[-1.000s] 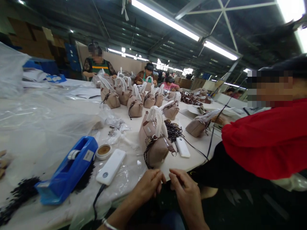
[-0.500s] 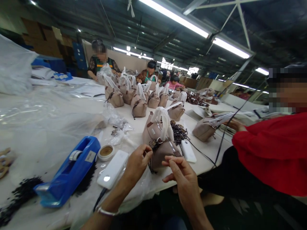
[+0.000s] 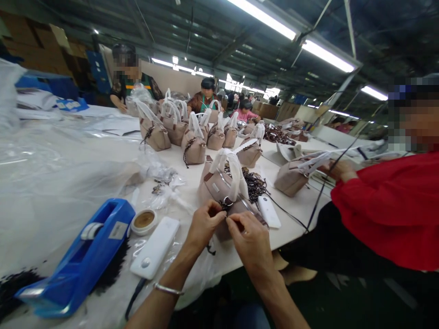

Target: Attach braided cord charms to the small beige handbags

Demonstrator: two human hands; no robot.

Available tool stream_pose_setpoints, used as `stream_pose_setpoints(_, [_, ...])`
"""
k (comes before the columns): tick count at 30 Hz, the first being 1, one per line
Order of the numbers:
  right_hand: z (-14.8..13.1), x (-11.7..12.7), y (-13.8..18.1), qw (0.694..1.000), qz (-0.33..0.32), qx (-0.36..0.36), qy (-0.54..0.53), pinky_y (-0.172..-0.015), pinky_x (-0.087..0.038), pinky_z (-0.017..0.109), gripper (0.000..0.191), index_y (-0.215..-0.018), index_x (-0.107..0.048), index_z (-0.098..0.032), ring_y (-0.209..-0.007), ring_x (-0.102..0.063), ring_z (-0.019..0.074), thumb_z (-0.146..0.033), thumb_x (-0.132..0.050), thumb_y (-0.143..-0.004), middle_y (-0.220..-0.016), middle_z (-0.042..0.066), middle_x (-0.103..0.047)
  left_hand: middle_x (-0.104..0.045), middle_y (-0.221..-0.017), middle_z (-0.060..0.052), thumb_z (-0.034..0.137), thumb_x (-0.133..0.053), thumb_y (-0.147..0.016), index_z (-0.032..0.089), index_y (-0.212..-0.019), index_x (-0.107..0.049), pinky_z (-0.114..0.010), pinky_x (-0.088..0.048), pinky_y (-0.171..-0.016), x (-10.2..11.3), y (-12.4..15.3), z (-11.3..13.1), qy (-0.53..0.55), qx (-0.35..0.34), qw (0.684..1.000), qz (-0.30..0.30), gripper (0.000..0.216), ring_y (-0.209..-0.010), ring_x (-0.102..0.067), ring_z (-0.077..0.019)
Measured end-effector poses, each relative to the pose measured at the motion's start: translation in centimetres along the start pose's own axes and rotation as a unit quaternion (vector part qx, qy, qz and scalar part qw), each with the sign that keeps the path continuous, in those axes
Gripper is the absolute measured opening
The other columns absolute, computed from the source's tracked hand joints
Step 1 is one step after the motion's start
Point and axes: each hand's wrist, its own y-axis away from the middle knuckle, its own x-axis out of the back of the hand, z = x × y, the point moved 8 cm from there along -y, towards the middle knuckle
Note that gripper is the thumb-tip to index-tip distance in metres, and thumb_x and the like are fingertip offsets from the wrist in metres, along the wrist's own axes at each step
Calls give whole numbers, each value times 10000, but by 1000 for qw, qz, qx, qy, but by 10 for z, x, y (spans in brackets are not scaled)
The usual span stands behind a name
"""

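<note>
A beige handbag (image 3: 219,187) with white-wrapped handles stands on the white table (image 3: 178,160) just in front of me. My left hand (image 3: 203,226) and my right hand (image 3: 249,237) meet at its front, both pinched on the dark chain and metal ring (image 3: 226,203) that hang from the bag. The fingers of both are closed round that small hardware. A pile of dark chains (image 3: 255,183) lies just behind the bag to the right.
A blue tape dispenser (image 3: 78,260), a small round tin (image 3: 144,220) and a white power bank (image 3: 155,246) lie to my left on clear plastic sheeting. Several more beige bags (image 3: 192,137) stand further back. A person in a red top (image 3: 387,210) works at my right; others sit across.
Both hands rose from the table edge to the bag's front and closed together on the chain and ring. The view shifted slightly.
</note>
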Motion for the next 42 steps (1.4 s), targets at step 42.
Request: stream_pose_setpoints(42, [-3, -7, -27, 992, -74, 100, -32, -884, -525, 340, 129, -898, -725, -226, -989, -635, 197, -198, -599, -884, -1026, 68, -686, -529, -680, 28, 373, -626, -829, 175, -753, -569, -220, -400, -601, 2, 16, 6, 161, -10, 987, -20, 219, -631, -481, -106])
